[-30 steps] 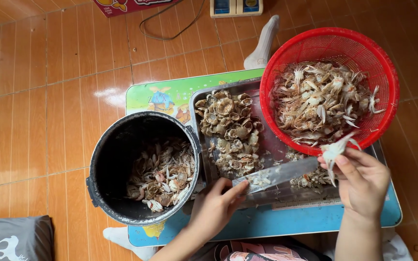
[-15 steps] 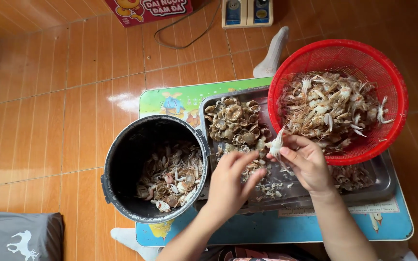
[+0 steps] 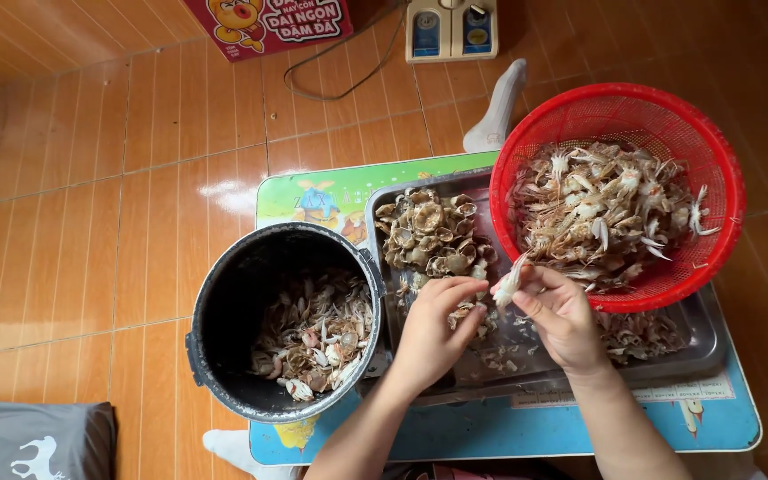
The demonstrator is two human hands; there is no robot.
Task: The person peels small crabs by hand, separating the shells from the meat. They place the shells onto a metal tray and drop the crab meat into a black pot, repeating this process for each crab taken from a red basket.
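Now both hands meet over the steel tray, working one small crab piece

Head view: since half a second ago the left hand [image 3: 433, 324] has closed in on the right hand [image 3: 562, 316]; both now pinch a pale crab piece [image 3: 507, 286] together above the metal tray [image 3: 708, 342], beside its shell heap [image 3: 428, 231], so the cracking looks underway. Counted: one black pot [image 3: 282, 320] of scraps, one red basket [image 3: 620, 191] of crab, one tray, one low bench [image 3: 526, 431] on the tiled floor [image 3: 91, 222]
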